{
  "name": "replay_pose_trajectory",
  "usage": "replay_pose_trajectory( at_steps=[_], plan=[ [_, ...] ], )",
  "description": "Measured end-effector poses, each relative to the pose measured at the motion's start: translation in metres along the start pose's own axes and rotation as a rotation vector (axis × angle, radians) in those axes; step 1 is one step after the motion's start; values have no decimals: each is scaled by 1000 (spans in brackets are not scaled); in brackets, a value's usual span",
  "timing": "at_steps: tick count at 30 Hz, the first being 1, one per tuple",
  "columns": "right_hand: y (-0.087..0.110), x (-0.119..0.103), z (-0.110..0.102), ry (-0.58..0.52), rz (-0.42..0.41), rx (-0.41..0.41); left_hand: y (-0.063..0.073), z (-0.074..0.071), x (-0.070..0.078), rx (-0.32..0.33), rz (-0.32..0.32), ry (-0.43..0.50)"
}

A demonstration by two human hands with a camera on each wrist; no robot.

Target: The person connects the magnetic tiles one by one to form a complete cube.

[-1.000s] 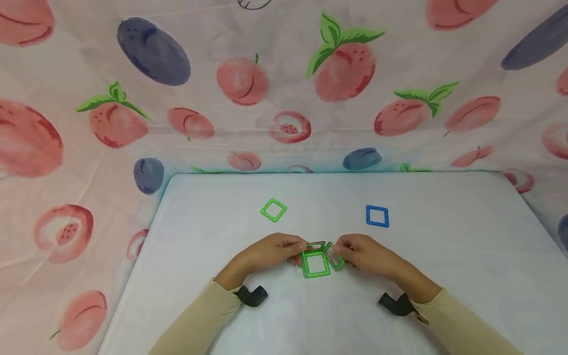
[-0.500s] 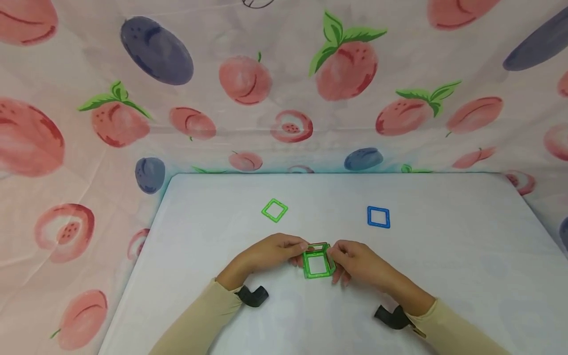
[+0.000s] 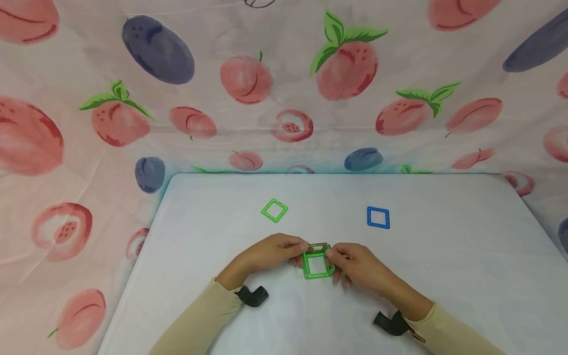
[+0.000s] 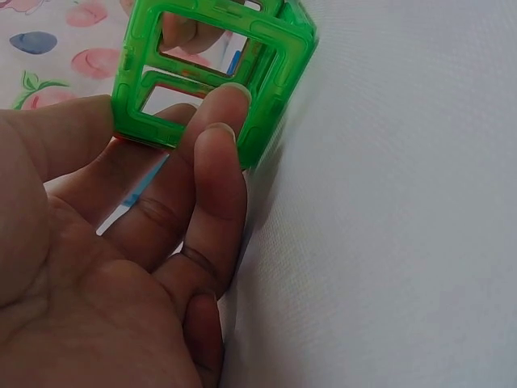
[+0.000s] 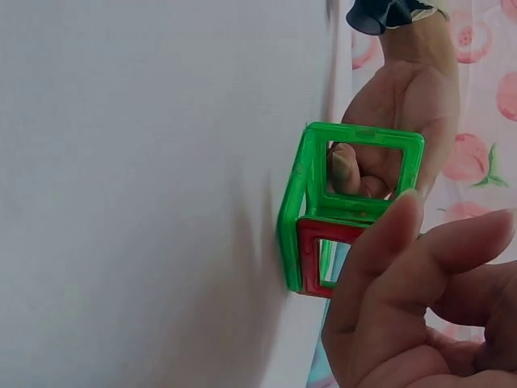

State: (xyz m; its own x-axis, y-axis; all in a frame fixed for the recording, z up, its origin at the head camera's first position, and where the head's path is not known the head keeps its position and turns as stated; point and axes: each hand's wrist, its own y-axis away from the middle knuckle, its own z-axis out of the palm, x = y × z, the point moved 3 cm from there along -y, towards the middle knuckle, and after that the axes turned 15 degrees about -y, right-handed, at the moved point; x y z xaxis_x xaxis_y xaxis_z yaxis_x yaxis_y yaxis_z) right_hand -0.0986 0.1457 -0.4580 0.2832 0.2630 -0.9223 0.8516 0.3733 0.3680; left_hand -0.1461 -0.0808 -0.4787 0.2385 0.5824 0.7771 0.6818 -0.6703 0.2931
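Observation:
Magnetic building tiles stand together as a small open box (image 3: 316, 255) on the table, mostly green square frames. One red square tile (image 5: 309, 250) shows on its side in the right wrist view. My left hand (image 3: 277, 252) pinches the box's far left corner between thumb and forefinger. In the left wrist view its other fingertips (image 4: 222, 101) lie against a green tile (image 4: 129, 73). My right hand (image 3: 361, 266) pinches the tile on the box's right side, thumb over the upper edge. That tile touches the rest and is partly hidden behind the fingers.
A loose green square tile (image 3: 274, 210) lies beyond the left hand, turned like a diamond. Further right lies a blue square tile (image 3: 378, 217). A fruit-patterned cloth (image 3: 248, 118) hangs behind the white table (image 3: 213, 207). Black curved pieces (image 3: 252, 297) sit at both wrists.
The right hand has brought its tile from a slant up against the box's right side, and has shifted slightly left and down. The left hand keeps its hold almost unmoved.

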Motion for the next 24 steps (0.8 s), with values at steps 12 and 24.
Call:
replay_pose_trajectory(
  at_steps=[12, 24],
  plan=[
    [1, 7, -10, -70, 48, 22, 1, 0, 1, 0, -13, -7],
    [-5, 6, -16, -41, 29, -58, 1, -1, 5, 0, -19, -5]
  ],
)
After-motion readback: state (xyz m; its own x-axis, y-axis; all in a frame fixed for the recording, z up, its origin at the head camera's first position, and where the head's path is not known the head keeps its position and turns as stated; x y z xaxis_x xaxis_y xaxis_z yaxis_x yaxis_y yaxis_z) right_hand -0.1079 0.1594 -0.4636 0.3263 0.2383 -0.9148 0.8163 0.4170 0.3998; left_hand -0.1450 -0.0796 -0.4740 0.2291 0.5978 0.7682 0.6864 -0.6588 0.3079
